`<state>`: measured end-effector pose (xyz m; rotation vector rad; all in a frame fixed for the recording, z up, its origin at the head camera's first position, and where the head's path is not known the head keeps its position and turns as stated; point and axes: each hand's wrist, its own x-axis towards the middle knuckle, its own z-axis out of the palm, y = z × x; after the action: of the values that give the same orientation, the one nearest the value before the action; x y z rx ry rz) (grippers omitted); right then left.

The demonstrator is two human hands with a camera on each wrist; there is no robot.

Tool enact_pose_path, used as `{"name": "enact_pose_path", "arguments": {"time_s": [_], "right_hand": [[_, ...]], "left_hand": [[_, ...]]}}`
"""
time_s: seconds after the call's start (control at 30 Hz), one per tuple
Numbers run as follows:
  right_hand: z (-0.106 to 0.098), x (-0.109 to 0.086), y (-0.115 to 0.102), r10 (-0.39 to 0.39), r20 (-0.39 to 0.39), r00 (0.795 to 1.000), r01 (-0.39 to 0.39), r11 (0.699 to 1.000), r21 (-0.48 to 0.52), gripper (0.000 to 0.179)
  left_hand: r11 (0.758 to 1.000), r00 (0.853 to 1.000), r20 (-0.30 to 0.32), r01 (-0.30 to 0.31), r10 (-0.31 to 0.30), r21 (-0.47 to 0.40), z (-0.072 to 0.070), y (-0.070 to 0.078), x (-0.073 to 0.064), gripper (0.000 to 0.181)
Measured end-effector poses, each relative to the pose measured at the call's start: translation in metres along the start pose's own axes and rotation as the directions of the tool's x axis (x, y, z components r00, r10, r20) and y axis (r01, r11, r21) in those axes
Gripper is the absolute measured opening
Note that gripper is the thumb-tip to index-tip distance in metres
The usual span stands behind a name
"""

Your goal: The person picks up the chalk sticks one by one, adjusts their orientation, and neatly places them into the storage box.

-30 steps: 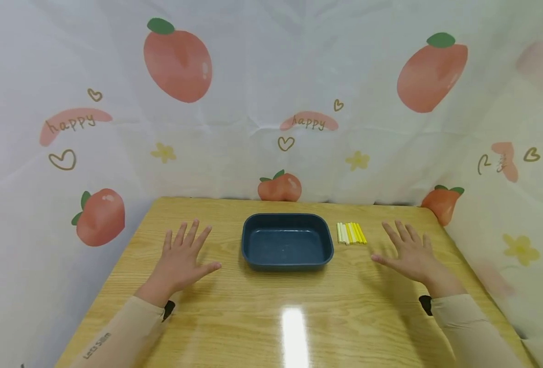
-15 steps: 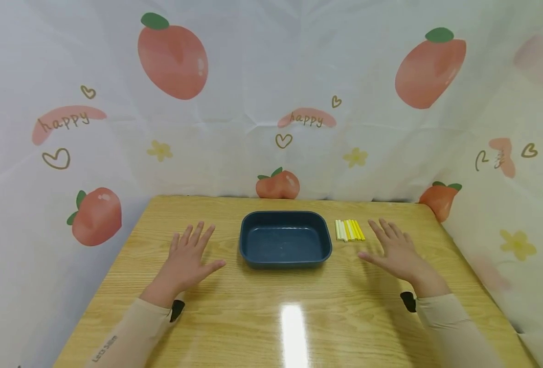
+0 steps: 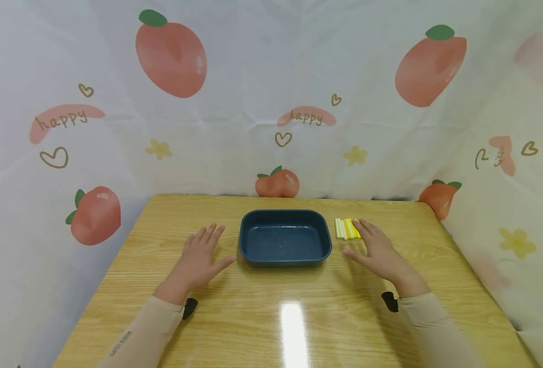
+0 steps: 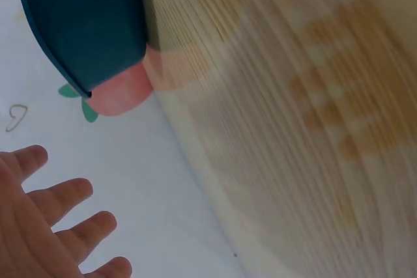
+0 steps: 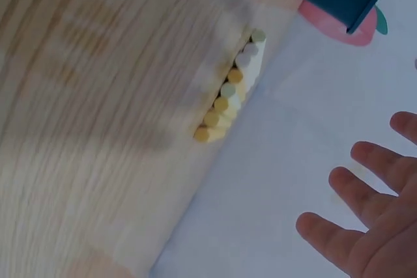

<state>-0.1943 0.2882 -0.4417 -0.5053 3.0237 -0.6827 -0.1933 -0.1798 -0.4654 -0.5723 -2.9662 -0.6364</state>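
Observation:
A dark blue rectangular tub (image 3: 285, 263) stands near the back middle of the table, and nothing shows inside it. To its right lies a row of several white and yellow chalk sticks (image 3: 343, 229), side by side; their round ends face the right wrist view. My left hand (image 3: 197, 266) hovers left of the tub with fingers spread and holds nothing. Over on the other side, my right hand (image 3: 382, 258) is held above the table, its fingertips overlapping the right end of the chalk row in the head view. In the right wrist view its fingers (image 5: 371, 161) look apart from the chalk.
The wooden table (image 3: 248, 327) has a bright light reflection (image 3: 294, 332) at its front middle. A white cloth (image 3: 234, 61) printed with fruit, hearts and flowers hangs behind the table and along both sides.
Both hands have moved inward, the left hand rightward closer to the tub and the right hand leftward to the chalk. The tub and chalk have stayed in place.

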Motion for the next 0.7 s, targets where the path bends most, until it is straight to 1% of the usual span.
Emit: {"name": "enact_pose_path", "arguments": {"time_s": [0.27,0.5,0.7], "right_hand": [[0.012,0.008,-0.011,-0.032,-0.027,0.999,0.033,0.998,0.047,0.085],[0.021,0.015,-0.018,-0.047,-0.034,0.998,0.050,0.994,0.096,0.085],[0.030,0.019,-0.024,-0.034,-0.003,0.999,0.034,0.991,0.128,0.089]], "left_hand": [[0.999,1.000,-0.003,-0.015,0.015,-0.039,0.013,0.005,0.009,0.087],[0.997,0.999,-0.014,-0.039,0.038,-0.073,0.018,0.014,0.014,0.087],[0.993,0.999,-0.001,-0.042,0.042,-0.112,0.021,0.018,0.018,0.088]]}}
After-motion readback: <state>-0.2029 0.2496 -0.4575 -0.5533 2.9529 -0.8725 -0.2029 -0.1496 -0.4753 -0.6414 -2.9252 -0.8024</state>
